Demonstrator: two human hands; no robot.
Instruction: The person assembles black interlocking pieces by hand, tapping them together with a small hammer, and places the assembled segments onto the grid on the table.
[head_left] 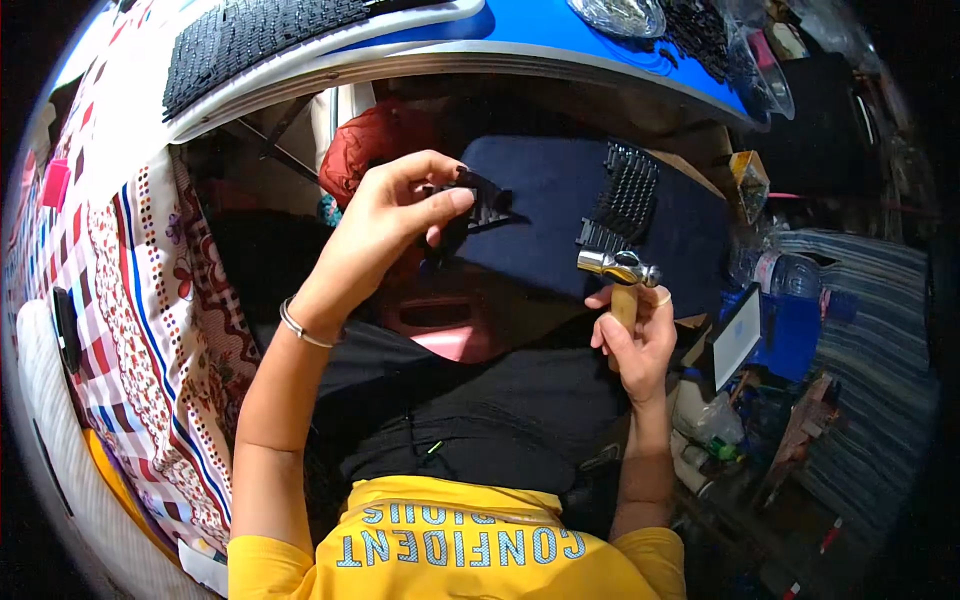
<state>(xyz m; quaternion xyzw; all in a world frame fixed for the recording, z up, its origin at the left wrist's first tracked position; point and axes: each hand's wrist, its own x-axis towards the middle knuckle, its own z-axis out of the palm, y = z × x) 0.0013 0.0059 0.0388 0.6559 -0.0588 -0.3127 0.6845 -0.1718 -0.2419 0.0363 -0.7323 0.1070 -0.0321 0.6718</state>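
My left hand (400, 205) is raised over the left part of a dark navy board (540, 190). Thumb and fingers pinch a small dark piece (487, 203), whose exact kind I cannot make out. My right hand (645, 345) wraps round the wooden handle of a ball-peen hammer (618, 267) near its shiny metal head. Just beyond the hammer head, a strip of linked black pieces (625, 195) lies on the right part of the board.
A blue-topped table (540, 25) spans the far side, carrying a black linked mat (260, 45) and loose black pieces (697, 35). A pink stool (455, 325) shows below the board. Patterned cloth (150, 290) hangs at left; a phone-like screen (737, 338) stands at right.
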